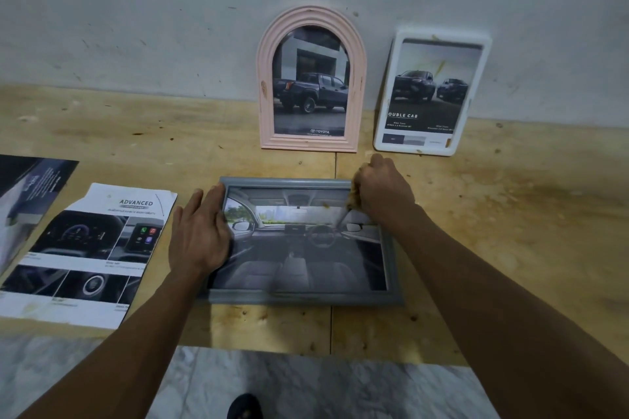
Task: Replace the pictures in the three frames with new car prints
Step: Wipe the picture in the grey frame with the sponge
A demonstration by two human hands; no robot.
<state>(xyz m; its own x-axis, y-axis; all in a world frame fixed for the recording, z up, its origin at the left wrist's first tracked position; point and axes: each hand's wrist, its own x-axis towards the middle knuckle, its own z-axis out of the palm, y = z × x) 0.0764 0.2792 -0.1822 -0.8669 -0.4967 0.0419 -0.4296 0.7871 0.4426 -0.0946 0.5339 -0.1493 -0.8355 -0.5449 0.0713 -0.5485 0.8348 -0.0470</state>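
A grey rectangular frame (299, 298) lies flat on the wooden board, holding a print of a car interior (299, 248). My left hand (200, 235) rests with straight fingers on the frame's left side. At the frame's top right corner my right hand (381, 189) is curled in a fist around a small yellowish wad that I cannot identify. A pink arched frame (265, 85) with a dark pickup print leans on the wall behind. Beside it leans a white frame (384, 119) showing two pickups.
A cut brochure page (88, 248) titled "Advanced" lies left of the grey frame, and a dark brochure (30, 187) lies further left. The wooden board (510, 214) ends near me, with marble floor (306, 384) below. A foot (245, 406) shows at the bottom.
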